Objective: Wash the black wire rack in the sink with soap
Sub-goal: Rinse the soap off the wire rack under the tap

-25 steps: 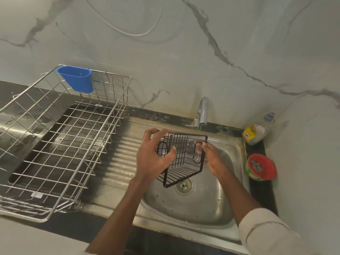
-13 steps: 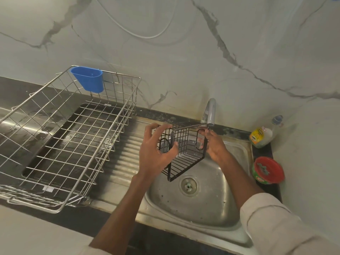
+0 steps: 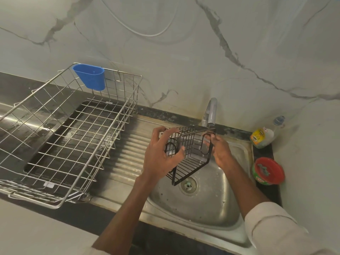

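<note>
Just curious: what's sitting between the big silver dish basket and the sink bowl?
In the head view, only the ribbed steel drainboard lies between the silver dish basket and the sink bowl; nothing stands on it.

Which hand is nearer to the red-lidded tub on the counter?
Right. The right hand grips the black wire rack on the side facing the red-lidded tub, over the sink. The left hand holds the rack's far side, further from the tub.

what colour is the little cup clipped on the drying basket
Blue: the small plastic cup on the silver wire drying basket, head view.
</note>
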Action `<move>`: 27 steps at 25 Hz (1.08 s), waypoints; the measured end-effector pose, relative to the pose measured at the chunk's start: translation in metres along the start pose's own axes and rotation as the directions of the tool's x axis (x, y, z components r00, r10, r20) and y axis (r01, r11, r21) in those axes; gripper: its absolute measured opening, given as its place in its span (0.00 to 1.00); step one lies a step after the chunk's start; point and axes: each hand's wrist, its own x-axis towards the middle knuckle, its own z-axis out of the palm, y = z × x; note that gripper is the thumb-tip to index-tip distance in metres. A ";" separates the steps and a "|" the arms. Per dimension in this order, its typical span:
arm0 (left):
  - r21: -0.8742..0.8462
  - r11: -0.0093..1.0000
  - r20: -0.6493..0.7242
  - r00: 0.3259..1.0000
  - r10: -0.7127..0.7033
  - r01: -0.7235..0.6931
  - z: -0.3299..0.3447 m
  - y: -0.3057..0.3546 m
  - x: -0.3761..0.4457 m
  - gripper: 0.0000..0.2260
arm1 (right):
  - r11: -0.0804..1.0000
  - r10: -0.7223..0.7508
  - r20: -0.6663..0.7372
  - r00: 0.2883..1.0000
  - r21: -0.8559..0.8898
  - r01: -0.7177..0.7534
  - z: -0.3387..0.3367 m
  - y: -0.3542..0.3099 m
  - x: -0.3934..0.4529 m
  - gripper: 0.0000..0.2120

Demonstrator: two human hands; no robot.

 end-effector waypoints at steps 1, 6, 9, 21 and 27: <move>-0.013 1.000 -0.005 1.000 -0.009 0.009 0.000 -0.001 0.000 0.24 | 1.000 -0.020 -0.004 1.000 -0.005 0.020 0.002 -0.007 0.003 0.10; -0.041 0.999 -0.011 1.000 -0.014 0.014 0.000 -0.004 0.003 0.23 | 0.997 -0.073 0.003 0.997 -0.021 0.073 0.002 -0.034 0.005 0.10; -0.096 0.995 -0.020 1.000 -0.012 0.010 0.004 -0.007 0.004 0.24 | 0.998 -0.058 -0.006 0.998 0.031 0.058 0.001 -0.033 -0.002 0.07; 0.017 0.999 -0.169 0.985 -0.032 0.035 0.009 -0.026 -0.012 0.19 | 0.989 0.028 0.111 0.993 0.139 -0.044 0.046 -0.031 0.026 0.06; -0.147 0.984 -0.157 0.979 -0.128 0.105 0.019 -0.024 -0.014 0.24 | 0.998 -0.064 0.078 0.995 -0.005 0.065 0.013 -0.021 0.004 0.10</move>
